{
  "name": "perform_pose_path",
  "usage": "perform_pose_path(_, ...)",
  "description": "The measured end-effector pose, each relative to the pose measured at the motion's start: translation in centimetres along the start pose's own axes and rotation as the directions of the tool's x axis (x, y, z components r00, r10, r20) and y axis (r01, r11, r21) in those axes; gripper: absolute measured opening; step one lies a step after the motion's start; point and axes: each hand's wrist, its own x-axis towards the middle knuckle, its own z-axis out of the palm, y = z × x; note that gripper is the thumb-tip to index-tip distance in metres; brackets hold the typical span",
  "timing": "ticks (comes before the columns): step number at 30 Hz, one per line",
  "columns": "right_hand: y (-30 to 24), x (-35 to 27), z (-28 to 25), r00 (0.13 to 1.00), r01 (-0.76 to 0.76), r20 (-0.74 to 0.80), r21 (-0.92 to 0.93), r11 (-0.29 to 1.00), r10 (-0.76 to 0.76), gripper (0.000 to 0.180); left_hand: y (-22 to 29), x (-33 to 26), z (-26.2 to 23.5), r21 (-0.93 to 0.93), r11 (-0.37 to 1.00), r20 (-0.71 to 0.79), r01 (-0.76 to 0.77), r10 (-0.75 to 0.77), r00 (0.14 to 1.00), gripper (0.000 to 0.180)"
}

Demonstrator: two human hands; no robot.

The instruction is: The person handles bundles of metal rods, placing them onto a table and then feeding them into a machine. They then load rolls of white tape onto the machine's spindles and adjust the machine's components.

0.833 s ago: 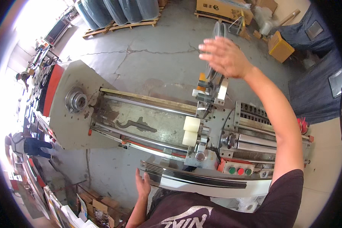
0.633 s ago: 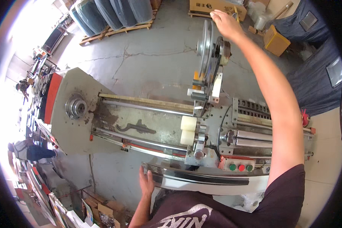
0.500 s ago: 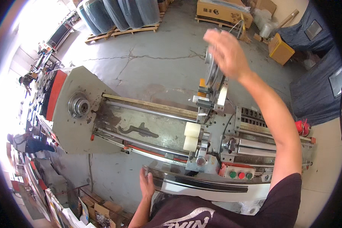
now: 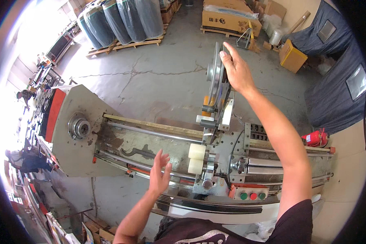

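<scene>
My right hand (image 4: 238,73) is raised at the far side of the machine, against the edge of an upright round metal disc (image 4: 216,73). Its fingers are stretched out and its thumb lies by the rim; the palm side is partly hidden. My left hand (image 4: 159,175) hovers over the near rail of the long machine bed, empty, fingers apart. Just right of it, two cream rollers (image 4: 196,158) sit on the carriage (image 4: 227,146). Beyond my left fingertips a dark hooked spanner (image 4: 137,152) lies on the bed. An orange part (image 4: 208,100) shows below the disc.
At left stands the headstock (image 4: 69,134) with a round chuck (image 4: 80,127). A control box (image 4: 248,192) with green and red buttons is at the near side. Red fire extinguishers (image 4: 315,138) stand right. Wrapped rolls (image 4: 126,20) and a large carton (image 4: 229,19) are behind.
My left hand has risen from beside the machine to over its near rail. My right hand has come down against the disc's edge. The whole view has shifted slightly.
</scene>
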Motion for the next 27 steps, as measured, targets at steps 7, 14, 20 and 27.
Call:
perform_pose_path(7, -1.0, 1.4, -0.6, 0.986, -0.141, 0.068, -0.141, 0.98, 0.152, 0.057, 9.4, 15.9, 2.3, 0.09, 0.928, 0.158, -0.362, 0.345, 0.925, 0.061)
perform_pose_path(14, 1.2, 5.3, 1.0, 0.94, -0.341, -0.027, -0.107, 0.934, 0.341, 0.06, 14.4, 27.8, 6.7, -0.021, 0.804, 0.201, -0.595, 0.586, 0.785, 0.052)
perform_pose_path(20, 0.7, 5.0, 2.0, 0.943, -0.298, -0.162, -0.019, 0.954, 0.291, 0.059, 12.5, 30.6, 9.8, -0.017, 0.79, 0.163, -0.613, 0.607, 0.778, 0.043)
perform_pose_path(27, 1.7, 4.2, 1.9, 0.926, -0.195, -0.328, 0.011, 0.981, 0.188, 0.066, 13.7, 34.8, 10.3, 0.042, 0.998, 0.328, 0.049, -0.06, 0.943, 0.074)
